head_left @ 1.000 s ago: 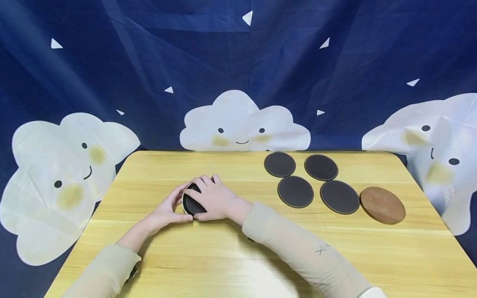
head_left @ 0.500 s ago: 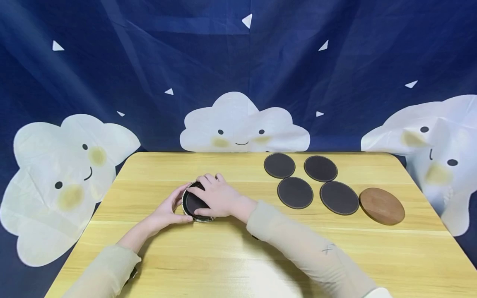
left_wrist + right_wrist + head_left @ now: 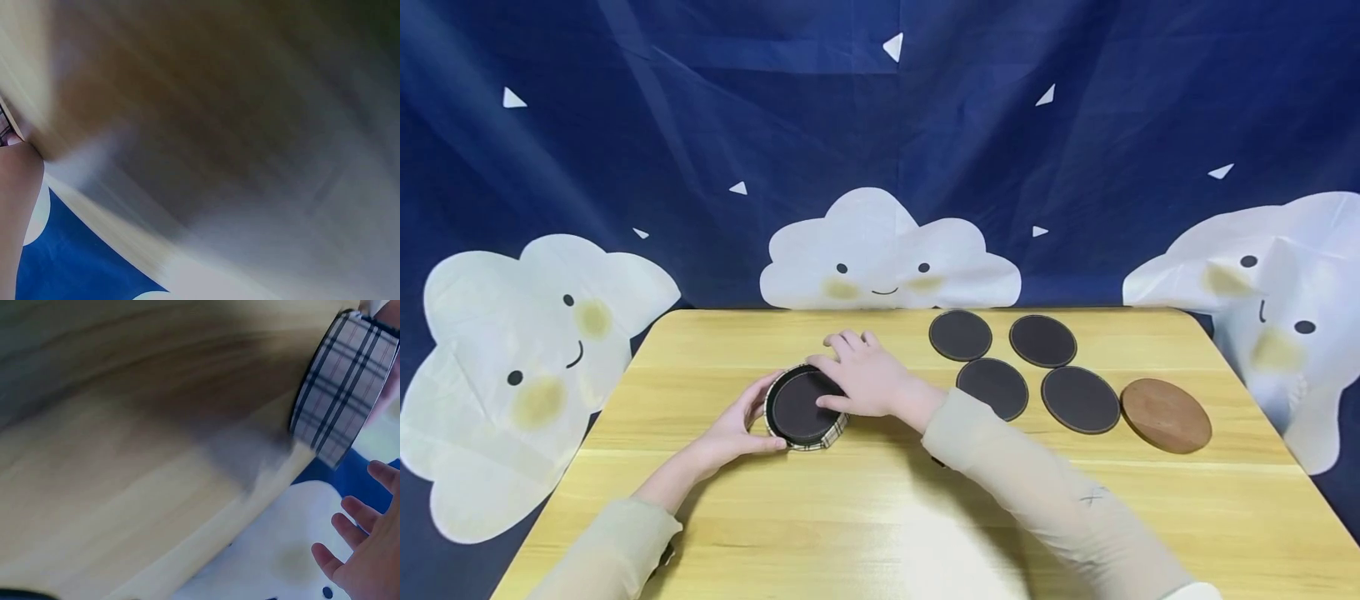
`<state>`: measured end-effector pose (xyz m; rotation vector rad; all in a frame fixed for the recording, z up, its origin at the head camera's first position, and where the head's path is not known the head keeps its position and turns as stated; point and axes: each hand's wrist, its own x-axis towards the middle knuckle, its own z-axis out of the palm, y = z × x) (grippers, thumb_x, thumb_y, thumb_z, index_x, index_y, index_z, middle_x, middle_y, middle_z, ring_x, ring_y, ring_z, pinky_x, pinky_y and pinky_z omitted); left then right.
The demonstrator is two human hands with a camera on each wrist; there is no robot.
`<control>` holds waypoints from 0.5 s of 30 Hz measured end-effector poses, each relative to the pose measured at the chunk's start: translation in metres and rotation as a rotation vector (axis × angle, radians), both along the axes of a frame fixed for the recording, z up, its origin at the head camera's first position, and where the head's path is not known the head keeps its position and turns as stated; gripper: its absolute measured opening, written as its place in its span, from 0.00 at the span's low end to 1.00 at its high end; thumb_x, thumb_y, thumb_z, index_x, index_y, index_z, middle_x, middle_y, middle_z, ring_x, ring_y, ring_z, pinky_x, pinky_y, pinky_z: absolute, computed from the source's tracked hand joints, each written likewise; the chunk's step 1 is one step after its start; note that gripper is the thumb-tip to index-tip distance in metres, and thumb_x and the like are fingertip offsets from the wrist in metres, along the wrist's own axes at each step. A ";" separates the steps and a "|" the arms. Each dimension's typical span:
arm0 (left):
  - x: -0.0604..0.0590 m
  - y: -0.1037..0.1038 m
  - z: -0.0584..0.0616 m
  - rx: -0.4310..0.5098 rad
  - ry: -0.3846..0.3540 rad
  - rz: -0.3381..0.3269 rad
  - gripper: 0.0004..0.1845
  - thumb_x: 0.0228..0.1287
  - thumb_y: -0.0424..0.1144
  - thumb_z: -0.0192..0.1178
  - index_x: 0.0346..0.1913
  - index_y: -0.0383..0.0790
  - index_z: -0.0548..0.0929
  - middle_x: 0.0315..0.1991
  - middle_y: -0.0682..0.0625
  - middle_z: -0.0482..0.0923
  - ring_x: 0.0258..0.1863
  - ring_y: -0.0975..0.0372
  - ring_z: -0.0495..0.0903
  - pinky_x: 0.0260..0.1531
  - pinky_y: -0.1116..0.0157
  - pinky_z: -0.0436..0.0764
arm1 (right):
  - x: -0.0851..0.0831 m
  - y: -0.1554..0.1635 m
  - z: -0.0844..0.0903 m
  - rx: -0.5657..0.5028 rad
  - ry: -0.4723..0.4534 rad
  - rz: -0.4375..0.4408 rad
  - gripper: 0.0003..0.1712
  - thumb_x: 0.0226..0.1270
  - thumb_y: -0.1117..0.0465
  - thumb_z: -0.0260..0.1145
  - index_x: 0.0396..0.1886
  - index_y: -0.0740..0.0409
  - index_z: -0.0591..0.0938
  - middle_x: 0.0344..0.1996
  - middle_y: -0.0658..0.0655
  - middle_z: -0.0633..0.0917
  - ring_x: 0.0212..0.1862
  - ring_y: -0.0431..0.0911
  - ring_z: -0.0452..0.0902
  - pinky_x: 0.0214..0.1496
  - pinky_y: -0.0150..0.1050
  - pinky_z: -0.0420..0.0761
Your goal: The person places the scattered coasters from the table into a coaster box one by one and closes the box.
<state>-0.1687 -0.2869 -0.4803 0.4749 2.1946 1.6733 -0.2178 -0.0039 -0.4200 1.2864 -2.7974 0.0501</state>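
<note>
The head view looks forward and down from above the near edge of the worktop, taking in its whole width and the backdrop behind. The left wrist view sits very close to the wood, blurred. The right wrist view skims low across it and shares the plaid box with the head view

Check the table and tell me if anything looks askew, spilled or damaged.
Nothing stands out. Four dark coasters lie flat in a loose cluster beside a brown wooden disc. A dark coaster sits level inside the plaid holder, which the left hand steadies while the right hand rests at its rim.
</note>
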 end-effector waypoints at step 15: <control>0.001 0.001 0.001 -0.029 -0.001 0.026 0.59 0.56 0.30 0.80 0.85 0.42 0.54 0.80 0.32 0.60 0.69 0.81 0.67 0.65 0.89 0.59 | -0.018 0.042 0.002 -0.018 -0.050 -0.075 0.39 0.79 0.35 0.59 0.81 0.46 0.68 0.76 0.64 0.70 0.78 0.58 0.63 0.75 0.59 0.66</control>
